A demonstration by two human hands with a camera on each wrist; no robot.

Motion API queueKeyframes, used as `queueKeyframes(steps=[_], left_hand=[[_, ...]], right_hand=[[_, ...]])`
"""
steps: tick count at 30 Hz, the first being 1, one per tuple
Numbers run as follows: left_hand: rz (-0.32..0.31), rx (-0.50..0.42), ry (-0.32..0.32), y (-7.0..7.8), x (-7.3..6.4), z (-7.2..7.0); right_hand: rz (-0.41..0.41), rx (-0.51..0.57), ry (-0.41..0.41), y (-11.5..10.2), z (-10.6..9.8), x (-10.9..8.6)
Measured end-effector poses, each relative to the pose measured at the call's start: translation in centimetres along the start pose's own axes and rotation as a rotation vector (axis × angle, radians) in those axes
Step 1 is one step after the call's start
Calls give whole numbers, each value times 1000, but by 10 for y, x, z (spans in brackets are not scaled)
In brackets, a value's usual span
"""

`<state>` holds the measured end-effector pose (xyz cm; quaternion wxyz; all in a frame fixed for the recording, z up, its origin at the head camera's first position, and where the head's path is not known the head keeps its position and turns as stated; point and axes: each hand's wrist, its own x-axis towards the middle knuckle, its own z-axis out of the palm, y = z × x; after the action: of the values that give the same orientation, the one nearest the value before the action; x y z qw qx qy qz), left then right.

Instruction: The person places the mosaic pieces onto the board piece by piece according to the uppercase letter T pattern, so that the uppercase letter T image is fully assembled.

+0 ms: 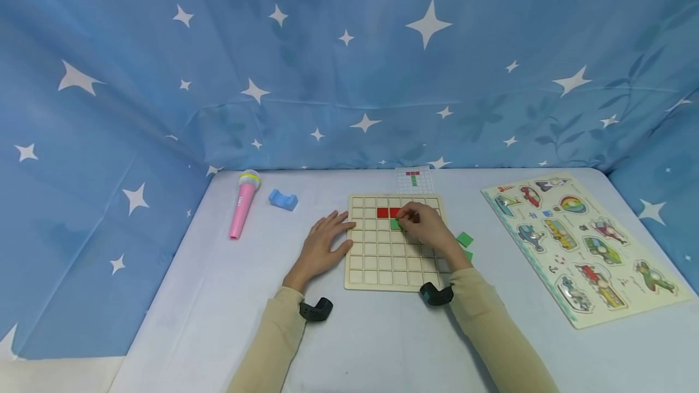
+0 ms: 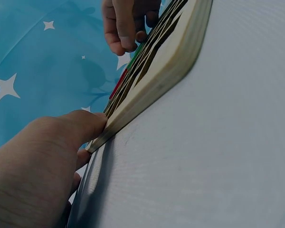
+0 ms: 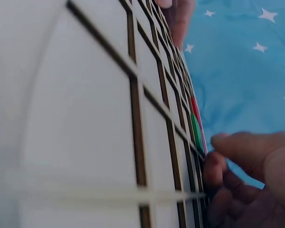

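Observation:
A pale wooden grid board (image 1: 370, 262) lies on the table. Two red square tiles (image 1: 383, 213) show in one row, the right one partly behind my right hand (image 1: 428, 227). Below the red row a green square tile (image 1: 395, 224) sits at a cell. My right fingers are curled, thumb and index fingertip pinching at the green tile's right edge; in the right wrist view the green tile (image 3: 195, 130) is level with the board beside the fingertips. My left hand (image 1: 322, 246) rests at the board's left edge with fingers extended, its thumb (image 2: 88, 126) touching the rim.
Loose green tiles (image 1: 465, 239) lie right of the board, partly behind my right wrist. A pattern card (image 1: 405, 184) lies behind the board. Further left are a blue block (image 1: 283, 199) and a pink toy microphone (image 1: 243, 208). On the right lies a vehicle picture puzzle (image 1: 562, 272).

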<state>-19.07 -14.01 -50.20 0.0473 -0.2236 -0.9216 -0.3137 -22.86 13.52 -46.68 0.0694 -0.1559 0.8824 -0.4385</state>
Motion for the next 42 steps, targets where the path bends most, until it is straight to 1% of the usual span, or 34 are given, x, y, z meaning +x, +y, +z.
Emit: queueKeyframes(steps=[3, 8, 17, 25, 32, 42], left_hand=[[-8, 0, -5, 0, 0, 1], [-11, 8, -10, 1, 0, 1], [22, 12, 28, 1, -2, 0], [3, 8, 14, 1, -1, 0], [5, 0, 11, 2, -1, 0], [7, 5, 9, 1, 0, -1]], right_hand=[[20, 63, -16, 2, -4, -2], [59, 74, 3, 4, -9, -6], [55, 11, 48, 3, -16, -15], [60, -13, 60, 10, -25, -27], [40, -83, 79, 16, -35, -38], [70, -132, 86, 28, -51, -50]])
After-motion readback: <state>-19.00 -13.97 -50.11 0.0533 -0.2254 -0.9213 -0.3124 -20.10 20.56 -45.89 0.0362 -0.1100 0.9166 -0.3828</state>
